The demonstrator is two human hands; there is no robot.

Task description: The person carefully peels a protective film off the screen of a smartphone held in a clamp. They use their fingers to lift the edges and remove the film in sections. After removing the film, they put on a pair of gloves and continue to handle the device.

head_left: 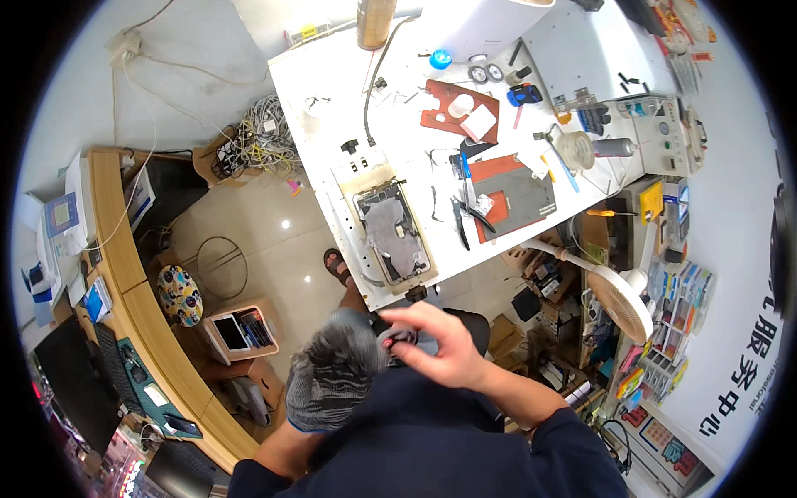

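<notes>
My right hand is raised in front of my chest, just below the near edge of the white workbench. Its fingers pinch a small dark round part with a reddish rim. My left forearm comes in at the lower left, and its hand is hidden behind my grey-clad knee. On the bench just beyond my right hand lies an opened flat device in a holding frame, its grey insides showing.
Black pliers and tweezers lie beside a grey and red work mat; a red-brown mat sits farther back. A white fan stands at right, a cable tangle and wooden counter at left. My sandalled foot rests under the bench edge.
</notes>
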